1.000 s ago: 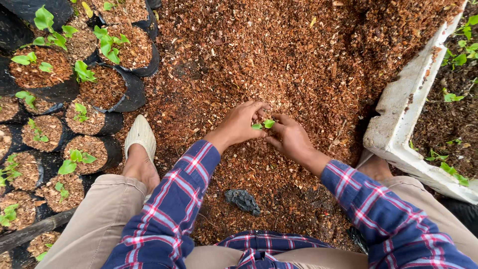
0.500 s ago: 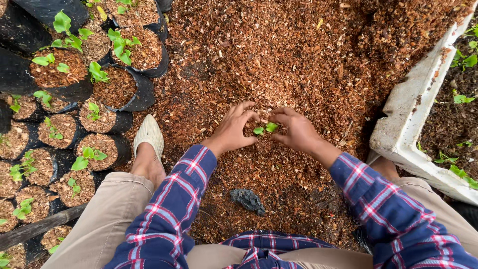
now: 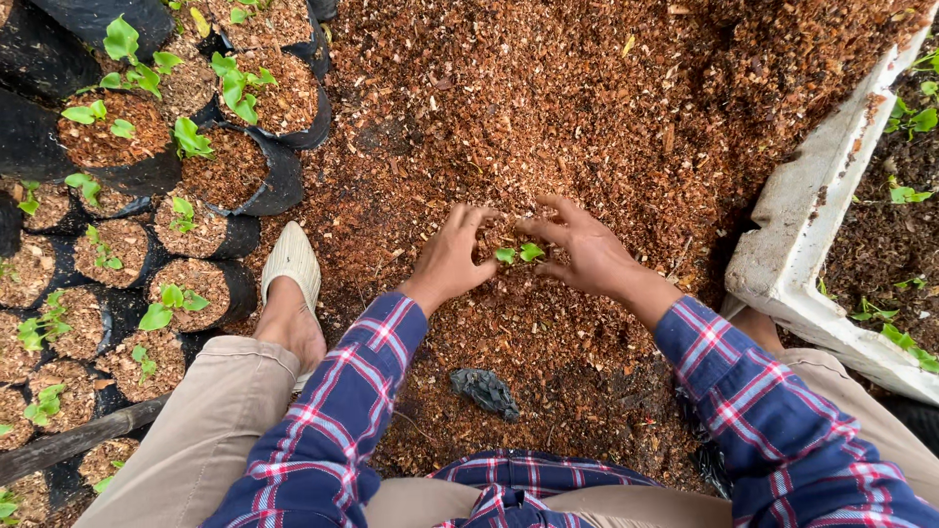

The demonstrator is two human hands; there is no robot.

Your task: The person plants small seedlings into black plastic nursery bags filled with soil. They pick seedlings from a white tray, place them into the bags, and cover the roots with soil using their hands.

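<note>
One broad heap of reddish-brown shredded growing mix (image 3: pixel 548 108) fills most of the view and runs under both hands. At far right, a white trough (image 3: pixel 797 235), chipped and soiled, sits tilted at the heap's edge; it holds dark soil and a few small green seedlings. At left, a cluster of black nursery bags (image 3: pixel 210 176), each filled with the same brown mix and each carrying a small green seedling, stands packed close together in rows. The person squats over the heap in tan trousers and a blue-and-red plaid shirt; a pale shoe (image 3: pixel 291 269) rests just beside the nearest bags. A crumpled black bag (image 3: pixel 486 391) lies flat on the mix, near the knees. Left hand (image 3: pixel 452 262) and right hand (image 3: pixel 584 252) rest palms down on the mix, facing each other; grip of both is spread, fingers loosely splayed, cupping the mix and pinching nothing. Between the fingertips stands the seedling (image 3: pixel 518 254), two small green leaves, upright in the mix, close to both hands.
</note>
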